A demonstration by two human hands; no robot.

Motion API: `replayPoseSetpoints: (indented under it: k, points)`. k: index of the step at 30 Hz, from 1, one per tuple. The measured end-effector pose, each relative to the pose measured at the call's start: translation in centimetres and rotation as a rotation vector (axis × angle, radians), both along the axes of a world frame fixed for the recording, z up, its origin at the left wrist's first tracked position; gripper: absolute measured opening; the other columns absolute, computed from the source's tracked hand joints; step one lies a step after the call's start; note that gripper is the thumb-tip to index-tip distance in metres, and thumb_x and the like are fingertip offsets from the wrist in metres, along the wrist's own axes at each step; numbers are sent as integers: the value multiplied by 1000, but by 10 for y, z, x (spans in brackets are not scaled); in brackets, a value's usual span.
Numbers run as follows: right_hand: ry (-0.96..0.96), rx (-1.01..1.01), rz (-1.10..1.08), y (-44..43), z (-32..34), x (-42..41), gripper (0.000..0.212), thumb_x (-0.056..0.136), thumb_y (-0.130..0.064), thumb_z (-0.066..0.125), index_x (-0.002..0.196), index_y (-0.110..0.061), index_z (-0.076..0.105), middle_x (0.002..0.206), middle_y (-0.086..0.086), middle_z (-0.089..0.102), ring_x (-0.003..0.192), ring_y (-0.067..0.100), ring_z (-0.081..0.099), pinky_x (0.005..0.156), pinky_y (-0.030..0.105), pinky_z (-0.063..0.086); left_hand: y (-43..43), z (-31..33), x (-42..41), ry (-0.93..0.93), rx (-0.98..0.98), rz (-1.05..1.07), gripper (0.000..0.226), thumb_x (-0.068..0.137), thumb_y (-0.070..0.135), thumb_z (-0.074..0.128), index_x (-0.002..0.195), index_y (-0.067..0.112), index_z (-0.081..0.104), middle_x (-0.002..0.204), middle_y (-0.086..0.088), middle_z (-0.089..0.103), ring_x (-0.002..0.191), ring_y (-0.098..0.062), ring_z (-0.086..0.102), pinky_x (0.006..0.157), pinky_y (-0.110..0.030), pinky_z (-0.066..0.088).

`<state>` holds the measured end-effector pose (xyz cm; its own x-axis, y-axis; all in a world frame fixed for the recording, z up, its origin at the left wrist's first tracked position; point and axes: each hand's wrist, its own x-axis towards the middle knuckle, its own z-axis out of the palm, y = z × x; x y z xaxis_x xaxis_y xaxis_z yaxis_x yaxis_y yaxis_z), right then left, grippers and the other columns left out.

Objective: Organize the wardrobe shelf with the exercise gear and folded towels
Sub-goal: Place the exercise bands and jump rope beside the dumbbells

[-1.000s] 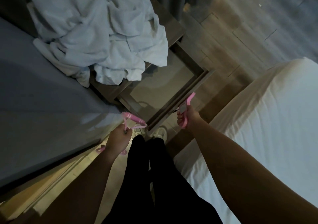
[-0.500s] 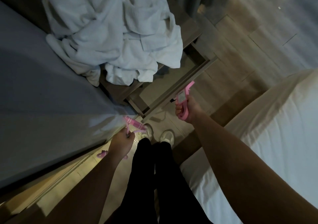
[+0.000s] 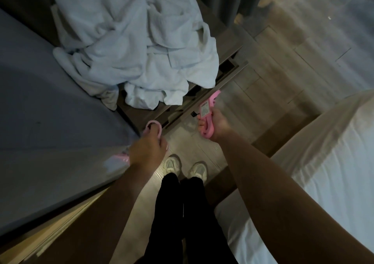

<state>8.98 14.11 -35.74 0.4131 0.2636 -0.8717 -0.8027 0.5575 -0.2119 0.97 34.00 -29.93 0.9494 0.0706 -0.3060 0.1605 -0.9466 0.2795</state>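
Wooden shelf (image 3: 227, 41) bears rumpled towels (image 3: 137, 47); right hand (image 3: 218, 122) grips pink loop (image 3: 209, 131).

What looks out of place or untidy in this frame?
The white towels lie in a crumpled, unfolded heap on the wooden shelf, one corner hanging over its front edge above the partly open drawer. Nothing looks spilled or broken.

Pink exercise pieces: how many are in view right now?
2. A pink loop in the left hand; a tagged pink handle in the right hand. A pink patch by the left wrist may be a reflection or a third piece.
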Motion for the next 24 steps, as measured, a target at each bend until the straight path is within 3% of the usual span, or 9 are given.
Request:
replayPoseSetpoints:
  k: [4, 9, 13, 18, 22, 24]
  points:
    - [-73, -13, 22, -1, -6, 2, 51, 104, -50, 25, 130, -9, 42, 67, 3, 49, 38, 7, 43, 35, 17, 37, 1, 8, 69, -107, 97, -59, 36, 96, 29, 51, 129, 17, 42, 113, -14, 52, 80, -32, 64, 65, -40, 57]
    - [-54, 12, 32, -5, -13, 6, 49, 104, -46, 27, 118, -5, 48, 70, 5, 53, 41, 9, 46, 37, 17, 40, -18, 10, 155, -69, 203, -443, 51, 94, 34, 56, 141, 24, 40, 139, -9, 39, 95, -37, 62, 73, -41, 48]
    - [-68, 48, 57, -17, -21, 7, 48, 104, -46, 26, 122, -7, 46, 70, 5, 57, 42, 9, 48, 37, 18, 42, -30, -8, 197, -20, 310, -734, 64, 92, 3, 51, 150, 20, 30, 160, -5, 20, 106, -38, 60, 82, -44, 50]
    - [-115, 100, 91, -25, -28, 7, 46, 103, -45, 27, 121, -8, 48, 69, 3, 57, 42, 8, 48, 37, 18, 42, -58, -21, 231, 4, 370, -946, 68, 97, 2, 45, 155, 21, 17, 163, 0, 7, 134, -29, 43, 103, -42, 41]
    - [-123, 148, 72, -29, -36, 6, 44, 102, -44, 27, 124, -12, 48, 75, 5, 56, 44, 9, 48, 40, 20, 41, -86, -34, 253, 59, 406, -1016, 82, 92, -2, 50, 156, 25, 5, 164, 2, 4, 128, -27, 49, 91, -38, 44]
    - [-119, 163, 67, -31, -43, 5, 45, 102, -44, 27, 126, -13, 48, 77, 5, 57, 46, 9, 50, 41, 21, 43, -95, -46, 260, 122, 432, -1043, 90, 87, -5, 54, 155, 27, 5, 162, -5, 14, 123, -30, 52, 91, -40, 46]
